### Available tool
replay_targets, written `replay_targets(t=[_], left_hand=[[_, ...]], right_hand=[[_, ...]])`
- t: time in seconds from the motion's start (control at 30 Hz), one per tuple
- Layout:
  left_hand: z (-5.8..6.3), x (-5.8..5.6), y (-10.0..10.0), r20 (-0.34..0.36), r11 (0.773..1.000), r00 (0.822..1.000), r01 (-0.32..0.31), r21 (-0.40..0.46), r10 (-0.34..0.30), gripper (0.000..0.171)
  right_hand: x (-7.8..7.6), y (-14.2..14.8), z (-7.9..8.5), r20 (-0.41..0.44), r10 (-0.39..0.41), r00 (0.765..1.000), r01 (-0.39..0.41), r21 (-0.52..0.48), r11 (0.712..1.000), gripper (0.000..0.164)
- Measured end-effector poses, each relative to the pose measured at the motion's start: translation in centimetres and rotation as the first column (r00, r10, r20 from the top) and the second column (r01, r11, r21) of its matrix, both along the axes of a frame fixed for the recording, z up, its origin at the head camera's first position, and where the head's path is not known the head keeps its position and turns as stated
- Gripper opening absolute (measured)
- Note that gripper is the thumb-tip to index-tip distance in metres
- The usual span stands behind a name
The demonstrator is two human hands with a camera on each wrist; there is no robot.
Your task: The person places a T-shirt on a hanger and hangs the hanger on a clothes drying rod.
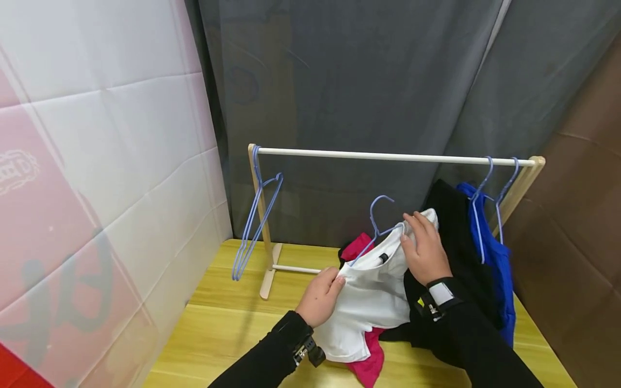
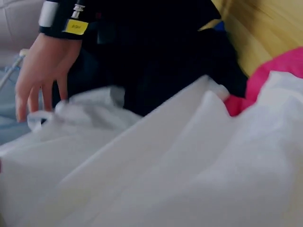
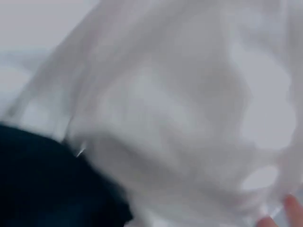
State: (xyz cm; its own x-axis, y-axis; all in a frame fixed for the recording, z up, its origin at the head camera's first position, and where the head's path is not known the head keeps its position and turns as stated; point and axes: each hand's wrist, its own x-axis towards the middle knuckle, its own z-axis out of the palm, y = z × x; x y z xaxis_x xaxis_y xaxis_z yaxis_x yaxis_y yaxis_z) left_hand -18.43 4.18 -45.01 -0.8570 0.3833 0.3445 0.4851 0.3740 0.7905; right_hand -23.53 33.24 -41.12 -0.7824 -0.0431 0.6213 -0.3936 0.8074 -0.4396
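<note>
A white T-shirt (image 1: 373, 296) hangs slanted from a blue hanger (image 1: 375, 223), whose hook stands up out of the neck opening. My left hand (image 1: 320, 296) pinches the shirt's left shoulder between thumb and fingers, with the hanger's lower arm end close by. At the raised other shoulder, my right hand (image 1: 427, 250) lays its fairly straight fingers on the fabric. The left wrist view shows that hand (image 2: 45, 71) with fingers spread downward at the white cloth (image 2: 189, 165). White fabric (image 3: 189, 94) fills most of the right wrist view, with fingertips (image 3: 293, 208) at the lower corner.
A rack with a white rail (image 1: 364, 155) stands on the wooden table (image 1: 213, 334). Empty blue hangers (image 1: 252, 226) hang at its left end. On the right, hangers (image 1: 480, 215) hang before blue clothing (image 1: 499, 269) and black clothing (image 1: 451, 231). Pink cloth (image 1: 371, 358) lies under the shirt.
</note>
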Motion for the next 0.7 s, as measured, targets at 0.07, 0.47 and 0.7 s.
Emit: replay_targets(t=[0.07,0.47,0.7], left_hand=[[0.6,0.1,0.7,0.006,1.0,1.0,0.017,-0.018,-0.017,0.022],[3.6,0.3,5.4,0.013,0.994,0.994,0.107,-0.028,-0.107,0.02],[5.7,0.4,8.2,0.019,0.989,0.989,0.147,-0.025,-0.147,0.025]], right_hand=[[0.6,-1.0,0.7,0.065,0.036,0.997,-0.034,-0.023,0.999,0.056],[1.7,-3.5,3.9,0.21,0.229,0.95,-0.185,-0.211,0.96,0.075],[1.0,-1.6,6.8,0.2,0.282,0.938,-0.224,-0.272,0.936,0.058]])
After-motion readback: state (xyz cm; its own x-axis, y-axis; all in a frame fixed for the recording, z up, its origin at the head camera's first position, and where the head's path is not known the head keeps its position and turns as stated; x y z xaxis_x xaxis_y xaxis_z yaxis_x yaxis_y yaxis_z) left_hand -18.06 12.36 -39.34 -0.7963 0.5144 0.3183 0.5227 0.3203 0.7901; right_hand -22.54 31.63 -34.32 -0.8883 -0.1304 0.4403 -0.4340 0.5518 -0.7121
